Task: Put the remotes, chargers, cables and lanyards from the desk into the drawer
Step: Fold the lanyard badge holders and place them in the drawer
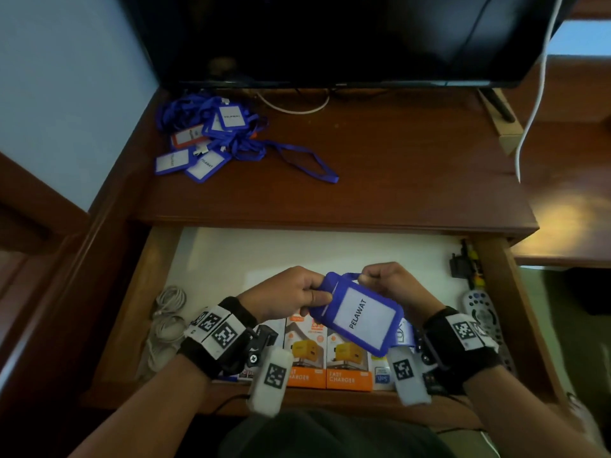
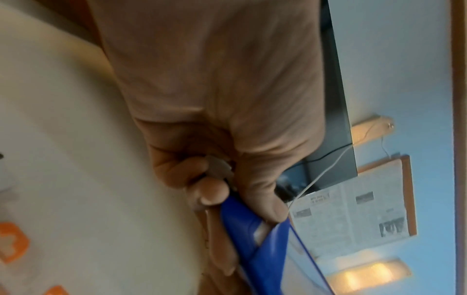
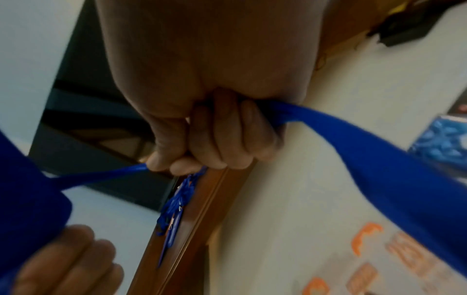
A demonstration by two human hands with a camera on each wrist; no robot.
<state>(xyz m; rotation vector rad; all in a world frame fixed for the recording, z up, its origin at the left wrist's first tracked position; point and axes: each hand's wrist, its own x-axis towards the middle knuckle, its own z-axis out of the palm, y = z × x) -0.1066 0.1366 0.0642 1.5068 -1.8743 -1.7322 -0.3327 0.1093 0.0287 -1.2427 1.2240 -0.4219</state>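
Over the open drawer (image 1: 211,256) both hands hold one blue badge holder (image 1: 363,315) marked PELAWAT. My left hand (image 1: 297,292) pinches its top left corner (image 2: 242,221). My right hand (image 1: 393,285) is curled round its blue strap (image 3: 353,151). A tangled pile of blue lanyards with badges (image 1: 211,137) lies at the back left of the desk (image 1: 396,166). In the drawer lie orange charger boxes (image 1: 327,355), coiled grey cables (image 1: 168,319) at the left and a grey remote (image 1: 482,315) at the right.
A dark TV (image 1: 330,38) stands at the back of the desk, with a white cable (image 1: 535,104) hanging at its right. Black plugs (image 1: 463,262) sit in the drawer's far right corner. The drawer's white floor shows at the back.
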